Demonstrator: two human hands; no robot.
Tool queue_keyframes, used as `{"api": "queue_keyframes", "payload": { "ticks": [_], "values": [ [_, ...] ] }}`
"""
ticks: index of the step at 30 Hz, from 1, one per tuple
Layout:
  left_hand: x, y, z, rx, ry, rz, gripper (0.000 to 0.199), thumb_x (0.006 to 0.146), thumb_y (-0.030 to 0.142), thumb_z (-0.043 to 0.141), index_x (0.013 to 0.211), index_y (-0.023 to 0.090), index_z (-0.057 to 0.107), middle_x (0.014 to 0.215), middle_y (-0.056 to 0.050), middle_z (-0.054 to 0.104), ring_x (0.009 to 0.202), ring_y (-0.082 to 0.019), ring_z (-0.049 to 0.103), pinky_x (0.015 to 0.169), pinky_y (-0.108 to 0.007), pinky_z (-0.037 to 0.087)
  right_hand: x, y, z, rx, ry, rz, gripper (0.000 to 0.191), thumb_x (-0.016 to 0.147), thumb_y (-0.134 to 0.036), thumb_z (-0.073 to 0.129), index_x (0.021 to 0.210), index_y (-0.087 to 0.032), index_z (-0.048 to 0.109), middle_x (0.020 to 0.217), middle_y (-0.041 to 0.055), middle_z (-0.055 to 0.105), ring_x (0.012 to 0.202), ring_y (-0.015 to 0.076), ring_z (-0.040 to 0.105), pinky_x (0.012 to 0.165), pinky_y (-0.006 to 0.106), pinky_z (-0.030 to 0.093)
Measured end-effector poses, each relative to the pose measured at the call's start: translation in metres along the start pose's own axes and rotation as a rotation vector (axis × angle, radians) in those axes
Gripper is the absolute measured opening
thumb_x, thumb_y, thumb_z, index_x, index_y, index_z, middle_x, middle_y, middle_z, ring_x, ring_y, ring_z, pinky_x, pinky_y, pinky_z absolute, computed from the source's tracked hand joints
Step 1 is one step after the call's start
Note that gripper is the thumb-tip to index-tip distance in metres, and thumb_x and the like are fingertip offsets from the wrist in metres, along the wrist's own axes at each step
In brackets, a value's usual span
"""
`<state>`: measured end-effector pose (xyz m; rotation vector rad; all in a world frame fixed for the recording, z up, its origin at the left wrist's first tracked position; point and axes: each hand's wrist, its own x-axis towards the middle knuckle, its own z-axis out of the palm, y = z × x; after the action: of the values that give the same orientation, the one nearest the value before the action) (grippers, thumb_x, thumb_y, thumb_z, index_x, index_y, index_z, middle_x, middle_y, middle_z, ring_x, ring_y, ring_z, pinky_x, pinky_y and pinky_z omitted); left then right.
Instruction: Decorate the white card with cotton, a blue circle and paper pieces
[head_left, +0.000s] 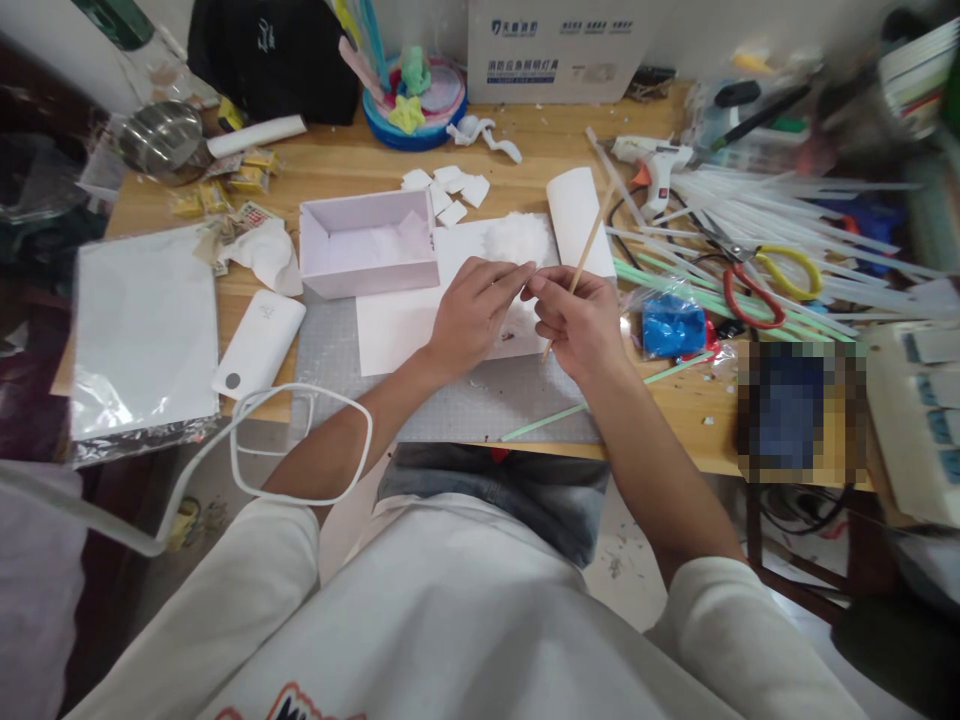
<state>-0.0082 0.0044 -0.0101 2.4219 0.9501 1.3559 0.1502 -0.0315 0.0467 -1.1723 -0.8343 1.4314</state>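
Both my hands meet over white paper [394, 335] on a grey cutting mat [326, 345]. In my right hand [581, 310] a thin wooden stick [593, 236] is held, slanting up to the right. The fingertips of my left hand [480, 305] are pressed together and touch those of the right; whatever they pinch is too small to make out. Just beyond the hands lies a tuft of white fluffy fibre [517, 238]. A curled white sheet [574, 215] stands behind my right hand. To the left of the fibre is an open white box [367, 275].
Glue sticks [817, 205], a glue gun [656, 165] and scissors [757, 270] crowd the right side. At left are a white power bank [262, 345] with a looping cable [367, 440] and a plastic-wrapped pack [146, 330]. Behind stand a metal bowl [161, 140] and a carton [555, 50].
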Motion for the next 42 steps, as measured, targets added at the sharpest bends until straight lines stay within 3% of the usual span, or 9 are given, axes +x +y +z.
{"api": "queue_keyframes", "payload": {
  "ticks": [11,19,24,30,34,39,42],
  "values": [
    [-0.001,-0.003,-0.001,0.044,-0.076,-0.01,0.041,0.111,0.037,0.035,0.136,0.024,0.064,0.115,-0.01,0.072,0.104,-0.02,0.063,0.095,-0.04,0.051,0.0,0.001,-0.001,0.05,-0.018,0.004,0.039,0.062,-0.047,0.094,0.076,-0.02,0.069,0.065,-0.0053,0.061,0.043,0.0005,0.021,0.036,0.022,0.013],
    [-0.003,-0.003,0.003,0.119,-0.026,0.036,0.037,0.11,0.032,0.038,0.134,0.023,0.065,0.113,-0.01,0.073,0.102,-0.021,0.064,0.091,-0.039,0.052,0.001,0.002,-0.001,0.05,-0.004,0.008,0.038,0.062,-0.046,0.094,0.075,-0.021,0.069,0.065,-0.0052,0.061,0.043,0.0008,0.022,0.038,0.022,0.012],
    [-0.003,-0.003,0.003,0.118,-0.06,0.015,0.038,0.11,0.031,0.037,0.135,0.023,0.065,0.112,-0.009,0.073,0.101,-0.02,0.064,0.092,-0.039,0.052,0.001,0.002,-0.001,0.014,0.002,0.01,0.035,0.067,-0.045,0.091,0.075,-0.021,0.067,0.066,-0.0052,0.06,0.044,0.0016,0.022,0.038,0.023,0.013],
    [0.0,0.0,0.003,-0.004,-0.027,0.024,0.036,0.11,0.033,0.04,0.135,0.023,0.065,0.108,-0.008,0.074,0.101,-0.018,0.065,0.092,-0.038,0.051,0.001,0.001,0.0,0.002,0.007,-0.011,0.036,0.068,-0.046,0.09,0.074,-0.021,0.065,0.065,-0.0057,0.058,0.044,0.0017,0.021,0.039,0.023,0.013],
    [0.002,0.01,0.0,-0.133,-0.003,-0.06,0.037,0.11,0.038,0.041,0.13,0.021,0.068,0.108,-0.009,0.075,0.102,-0.018,0.067,0.095,-0.038,0.051,-0.001,0.001,0.002,0.012,0.025,-0.035,0.035,0.066,-0.046,0.091,0.074,-0.021,0.067,0.065,-0.0053,0.06,0.044,0.0017,0.022,0.039,0.023,0.013],
    [0.006,0.024,-0.005,-0.224,-0.003,-0.33,0.042,0.108,0.048,0.044,0.118,0.02,0.073,0.107,-0.008,0.077,0.097,-0.017,0.071,0.09,-0.032,0.053,-0.001,0.002,0.002,-0.051,0.071,-0.08,0.031,0.069,-0.044,0.089,0.076,-0.022,0.068,0.066,-0.0044,0.06,0.045,0.0026,0.024,0.04,0.023,0.016],
    [0.007,0.026,-0.007,-0.262,-0.021,-0.394,0.04,0.105,0.051,0.05,0.114,0.02,0.074,0.105,-0.008,0.078,0.094,-0.016,0.072,0.086,-0.029,0.054,0.0,0.006,0.001,-0.082,0.1,-0.125,0.025,0.071,-0.04,0.086,0.077,-0.022,0.07,0.066,-0.0037,0.06,0.046,0.0031,0.026,0.041,0.024,0.017]
  ]
}}
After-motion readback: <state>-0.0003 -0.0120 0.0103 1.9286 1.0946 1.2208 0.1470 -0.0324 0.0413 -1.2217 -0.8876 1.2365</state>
